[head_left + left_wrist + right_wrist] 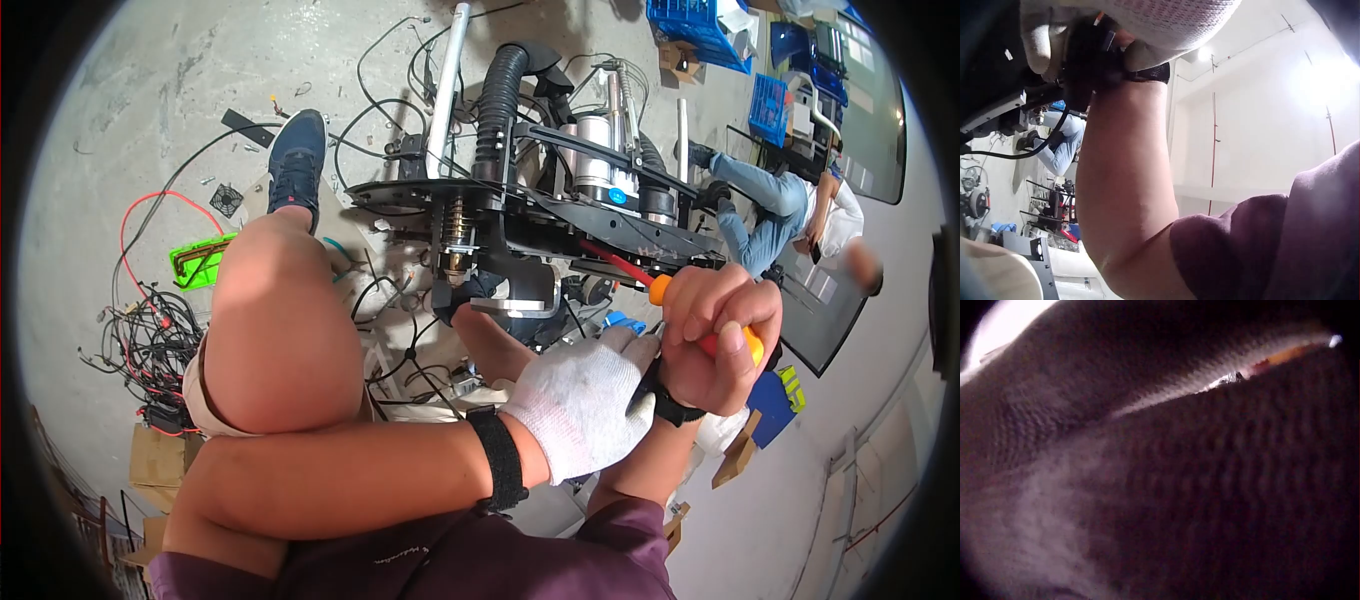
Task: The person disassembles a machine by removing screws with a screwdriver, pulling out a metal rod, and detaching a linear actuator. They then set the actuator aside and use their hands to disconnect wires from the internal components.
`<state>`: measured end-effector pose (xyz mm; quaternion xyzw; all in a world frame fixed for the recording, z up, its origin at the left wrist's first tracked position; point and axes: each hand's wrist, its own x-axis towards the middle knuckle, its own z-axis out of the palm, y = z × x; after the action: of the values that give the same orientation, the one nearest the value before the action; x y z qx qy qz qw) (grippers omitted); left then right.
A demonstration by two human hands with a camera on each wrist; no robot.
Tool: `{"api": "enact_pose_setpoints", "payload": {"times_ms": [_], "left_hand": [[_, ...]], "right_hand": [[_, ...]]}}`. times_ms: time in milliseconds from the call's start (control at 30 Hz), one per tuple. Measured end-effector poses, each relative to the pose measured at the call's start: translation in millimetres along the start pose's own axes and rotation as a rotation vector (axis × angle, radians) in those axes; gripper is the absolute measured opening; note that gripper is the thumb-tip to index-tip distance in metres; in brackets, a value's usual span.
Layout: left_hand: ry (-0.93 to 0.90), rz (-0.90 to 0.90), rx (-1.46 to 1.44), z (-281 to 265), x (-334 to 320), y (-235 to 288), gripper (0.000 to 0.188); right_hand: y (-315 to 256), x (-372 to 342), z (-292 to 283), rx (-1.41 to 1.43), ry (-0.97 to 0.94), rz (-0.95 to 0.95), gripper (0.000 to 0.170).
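Head view, with both wrist views, of manual work beside a dark mechanical assembly [630, 226] on a concrete floor [200, 100]. The bare right hand [725, 320] has its fingers curled firmly round the orange-and-red handle of a screwdriver [657, 289]; the red shaft slants toward the upper left, its end close against the assembly's lower edge, although contact cannot be determined. The left hand [585, 405], in a white knitted glove, clasps the black wrist strap [682, 405] of the right arm, finger and thumb lying on either side of it in the left wrist view; in the right wrist view, glove fabric nearly fills the field. The assembly bears a silver cylinder [593, 150], a black corrugated hose [500, 100] and a coil spring [457, 218]. At left, a bright green tray [212, 272] lies near tangled cables [150, 340]; at upper right, a second person [785, 200] wears blue jeans.
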<state>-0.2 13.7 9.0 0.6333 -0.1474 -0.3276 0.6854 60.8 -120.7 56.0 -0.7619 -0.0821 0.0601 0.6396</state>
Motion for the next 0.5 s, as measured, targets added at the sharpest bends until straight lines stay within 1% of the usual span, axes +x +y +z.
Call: {"api": "enact_pose_setpoints", "payload": {"times_ms": [100, 233, 333, 500], "left_hand": [[0.010, 0.008, -0.052, 3.7, 0.2, -2.3, 0.041], [-0.011, -0.015, -0.043, 1.2, 1.4, -1.8, 0.039], [-0.030, -0.020, -0.033, 0.1, 1.7, -2.0, 0.039], [0.015, 0.004, -0.014, 3.4, 1.3, -5.2, 0.040]], "right_hand": [[1.0, -2.6, -3.1, -0.001, 0.010, -0.035, 0.020], [2.2, -2.4, -2.0, -0.013, -0.012, -0.055, 0.019], [4.0, -5.1, -2.3, -0.021, 0.021, -0.086, 0.019], [7.8, -9.1, -2.9, -0.041, 0.046, -0.182, 0.019]]}}
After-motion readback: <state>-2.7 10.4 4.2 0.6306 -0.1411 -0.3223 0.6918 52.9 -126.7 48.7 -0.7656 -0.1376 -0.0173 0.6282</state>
